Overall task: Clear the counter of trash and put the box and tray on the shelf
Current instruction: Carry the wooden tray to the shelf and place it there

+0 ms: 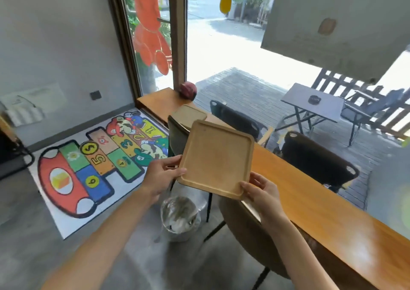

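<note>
A wooden counter runs along the window. Both arms reach forward, left hand and right hand pinching opposite near corners of a tilted tray above a bin.

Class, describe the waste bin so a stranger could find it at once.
Start at the long wooden counter by the window. On the grey floor beside it, below the tray held in both hands, stands the bin. Alone there, it is round, clear-bag lined, with crumpled white trash.
</note>
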